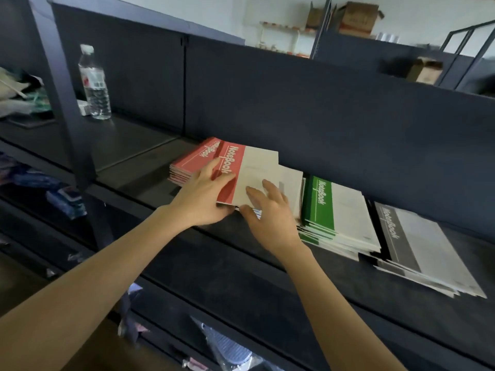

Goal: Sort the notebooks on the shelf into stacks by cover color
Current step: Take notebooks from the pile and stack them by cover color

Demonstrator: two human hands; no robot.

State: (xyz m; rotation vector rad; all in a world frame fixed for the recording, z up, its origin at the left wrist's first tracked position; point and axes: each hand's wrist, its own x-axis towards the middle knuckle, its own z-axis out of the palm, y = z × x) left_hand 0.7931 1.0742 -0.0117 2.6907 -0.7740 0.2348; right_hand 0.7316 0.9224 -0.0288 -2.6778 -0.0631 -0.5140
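A stack of red-covered notebooks lies on the dark shelf. My left hand grips the near edge of the top red notebook, thumb on its cover and fingers curled under it. My right hand rests with spread fingers on that notebook's white half, and what lies beneath it is hidden. To the right sits a stack of green notebooks, and further right a stack of grey notebooks.
A clear water bottle stands at the shelf's back left beside a small white box. A dark upright post rises on the left. Packaged goods lie on the lower shelves. Cardboard boxes sit on far racks.
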